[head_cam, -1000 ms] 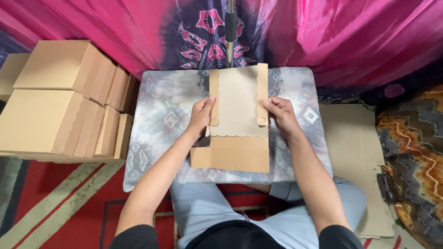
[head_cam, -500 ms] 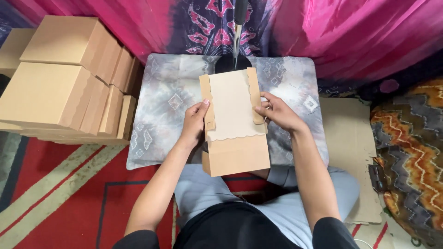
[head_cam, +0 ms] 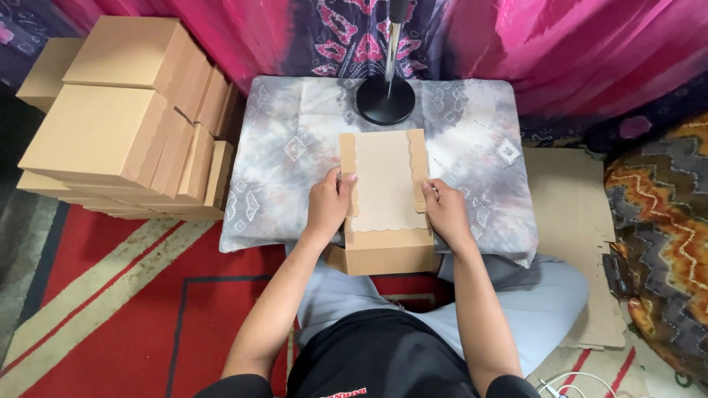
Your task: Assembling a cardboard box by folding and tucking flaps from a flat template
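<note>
A brown cardboard box (head_cam: pixel 385 199) lies part folded on a low table covered with a grey patterned cloth (head_cam: pixel 280 169). Its pale lid panel with wavy edges lies flat, with a narrow side flap along each long edge. My left hand (head_cam: pixel 329 205) grips the left flap, thumb on top. My right hand (head_cam: pixel 443 211) holds the right flap the same way. The box's near end hangs over the table's front edge above my lap.
A stack of several finished brown boxes (head_cam: pixel 122 121) stands to the left on the red rug. A black round stand base (head_cam: pixel 385 100) with a metal pole sits at the table's back. Flat cardboard sheets (head_cam: pixel 571 221) lie on the floor at the right, beside a patterned cushion (head_cam: pixel 660 243).
The box has been drawn nearer to me and the side flaps are folded further inward. The camera view has shifted, and both hands stay on the flaps.
</note>
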